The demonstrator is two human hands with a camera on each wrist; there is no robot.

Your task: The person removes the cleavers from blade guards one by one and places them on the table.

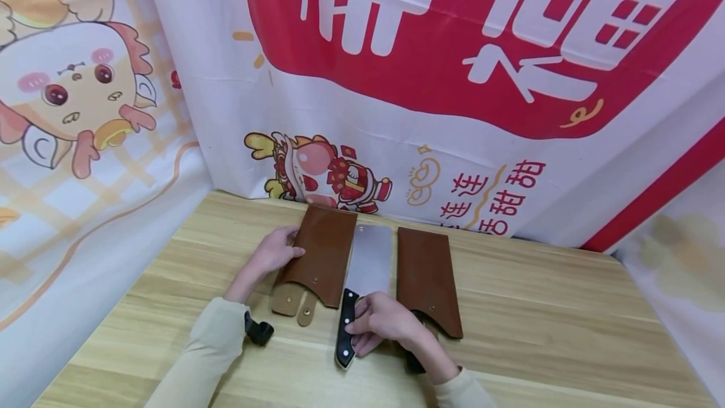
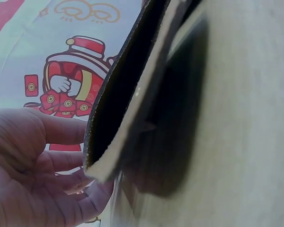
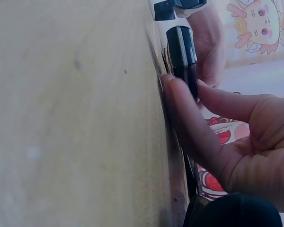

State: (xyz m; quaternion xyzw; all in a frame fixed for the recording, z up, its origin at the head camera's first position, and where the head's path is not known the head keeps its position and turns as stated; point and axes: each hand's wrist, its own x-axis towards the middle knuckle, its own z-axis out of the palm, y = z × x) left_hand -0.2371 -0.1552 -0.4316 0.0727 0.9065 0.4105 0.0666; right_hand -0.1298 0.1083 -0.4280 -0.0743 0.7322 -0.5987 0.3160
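Note:
A cleaver [image 1: 370, 260] with a wide steel blade and a black riveted handle lies between two brown leather sheaths. My right hand [image 1: 385, 320] pinches its handle between thumb and fingers; the right wrist view shows the black handle [image 3: 182, 52] at those fingertips. On the left, my left hand [image 1: 277, 249] holds the side edge of the left sheath [image 1: 323, 250], thumb on top. In the left wrist view the mouth of this sheath [image 2: 128, 118] gapes, with fingers at its edge. Its two snap straps [image 1: 306, 308] point toward me.
A second brown sheath [image 1: 426, 276] lies right of the cleaver, a black handle [image 1: 415, 361] sticking out below it, partly behind my right forearm. The wooden table [image 1: 538, 326] meets printed cloth [image 1: 362, 106] at the back and left.

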